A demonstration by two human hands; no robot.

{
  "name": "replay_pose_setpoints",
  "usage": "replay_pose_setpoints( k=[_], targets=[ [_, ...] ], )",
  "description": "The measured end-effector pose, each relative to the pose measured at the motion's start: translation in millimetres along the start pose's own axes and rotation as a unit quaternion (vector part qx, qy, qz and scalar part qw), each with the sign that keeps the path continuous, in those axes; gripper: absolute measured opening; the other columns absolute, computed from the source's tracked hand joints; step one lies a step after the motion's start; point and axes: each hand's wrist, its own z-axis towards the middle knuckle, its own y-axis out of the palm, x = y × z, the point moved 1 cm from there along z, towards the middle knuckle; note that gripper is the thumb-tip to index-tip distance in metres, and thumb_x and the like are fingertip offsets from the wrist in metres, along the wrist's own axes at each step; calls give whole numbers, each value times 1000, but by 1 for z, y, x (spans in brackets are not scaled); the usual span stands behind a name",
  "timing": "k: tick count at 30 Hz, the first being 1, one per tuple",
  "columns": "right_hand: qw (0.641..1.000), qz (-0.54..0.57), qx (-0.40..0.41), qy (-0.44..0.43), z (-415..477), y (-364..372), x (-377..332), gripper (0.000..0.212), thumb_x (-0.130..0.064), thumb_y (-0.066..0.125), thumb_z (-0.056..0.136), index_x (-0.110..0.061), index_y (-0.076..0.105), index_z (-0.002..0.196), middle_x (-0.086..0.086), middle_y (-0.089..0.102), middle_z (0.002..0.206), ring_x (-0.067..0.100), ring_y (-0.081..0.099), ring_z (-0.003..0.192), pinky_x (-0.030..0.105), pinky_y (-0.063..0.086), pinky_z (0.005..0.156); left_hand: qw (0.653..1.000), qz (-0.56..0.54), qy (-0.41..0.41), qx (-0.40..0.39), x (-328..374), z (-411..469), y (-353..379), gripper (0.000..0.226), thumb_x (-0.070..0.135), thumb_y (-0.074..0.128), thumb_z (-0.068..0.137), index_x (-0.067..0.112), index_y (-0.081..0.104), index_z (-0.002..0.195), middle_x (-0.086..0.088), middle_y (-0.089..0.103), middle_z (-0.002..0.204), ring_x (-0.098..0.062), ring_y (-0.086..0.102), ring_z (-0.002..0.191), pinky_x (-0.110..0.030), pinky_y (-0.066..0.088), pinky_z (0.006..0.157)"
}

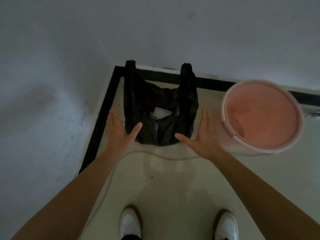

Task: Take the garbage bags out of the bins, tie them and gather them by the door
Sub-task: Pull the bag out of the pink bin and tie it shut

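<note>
Your left hand (116, 130) and right hand (203, 135) flank the black garbage bag (161, 108) on the floor, both grips flat open, holding nothing; pink bin (263, 116) just beside.

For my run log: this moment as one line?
black bag: on floor, untied, handles up | left hand: open, beside bag | right hand: open, beside bag | pink bin: right of bag

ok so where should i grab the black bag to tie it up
On the black bag, probably the two handle loops: they stand upright either side of the open mouth. Left hand takes the left loop from above, right hand the right.
</note>
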Motion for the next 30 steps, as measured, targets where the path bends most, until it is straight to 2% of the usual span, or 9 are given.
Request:
replay_pose_setpoints(
  k=[8, 11, 13, 15, 17, 20, 22, 26, 30],
  targets=[
    [978, 93, 180, -41, 121, 39, 2, 142, -85, 66, 61, -18, -15, 155, 2, -8, 166, 19, -3, 152, 42, 5, 123, 988, -89, 88, 87, 8, 113, 49, 127, 89, 56, 68, 17, 3, 158, -10, 14, 166, -27, 12, 153, -51, 15, 124],
    [969, 152, 166, -100, 152, 39, 14, 138, -73, 77, 62, -21, -9, 156, -18, 33, 147, -5, 27, 135, 28, 28, 113, 982, -138, 91, 89, 15, 144, 65, 127, 84, 59, 70, 19, -4, 158, -7, 31, 159, -24, 27, 148, -43, 23, 121],
    [971, 159, 127, -128, 169, 41, 24, 133, -64, 82, 64, -24, -5, 157, -34, 43, 125, -11, 41, 118, 18, 38, 99, 977, -170, 98, 78, 16, 159, 75, 118, 69, 64, 78, 21, -9, 158, -8, 46, 148, -22, 43, 139, -44, 35, 116],
    [969, 156, 108, -159, 180, 43, 29, 118, -55, 85, 67, -21, 16, 157, -31, 50, 124, -15, 48, 110, 3, 40, 88, 971, -197, 112, 76, 17, 166, 86, 103, 54, 66, 87, 19, 1, 159, -7, 51, 144, -19, 49, 133, -43, 41, 113],
    [965, 157, 110, -179, 184, 45, 31, 83, -49, 85, 69, -25, 49, 139, -33, 54, 114, -22, 53, 99, -4, 41, 77, 967, -206, 129, 70, 19, 167, 92, 77, 45, 68, 91, 15, 32, 152, -1, 61, 132, -14, 59, 122, -39, 48, 107],
    [967, 130, 120, -185, 178, 47, 30, 16, -52, 75, 81, -45, 63, 89, -28, 63, 90, -12, 62, 84, 21, 56, 77, 971, -154, 153, 97, 23, 158, 90, 37, 37, 64, 95, 8, 63, 116, -13, 67, 111, -27, 65, 104, -47, 53, 94],
    [961, 132, 142, -198, 167, 45, 29, 20, -58, 67, 85, -40, 61, 80, -5, 66, 93, -10, 60, 79, 36, 56, 76, 965, -112, 162, 173, 25, 149, 86, 32, 35, 61, 97, 4, 61, 101, -18, 58, 112, -33, 57, 108, -45, 48, 96],
    [947, 191, 146, -211, 147, 39, 23, 13, -66, 65, 80, -58, 58, 88, -6, 65, 106, 0, 63, 94, 24, 53, 78, 920, -326, 152, 154, 40, 124, 78, 15, 42, 62, 95, 28, 64, 99, 8, 69, 89, -8, 67, 86, -29, 54, 79],
    [935, 240, 114, -236, 138, 29, 5, 20, -38, 64, 95, -43, 58, 113, -26, 68, 101, -12, 62, 95, 8, 48, 75, 853, -506, 84, 92, 63, 120, 77, 22, 44, 57, 98, 24, 59, 107, 8, 63, 57, -14, 65, 59, -38, 61, 72]
  ],
)
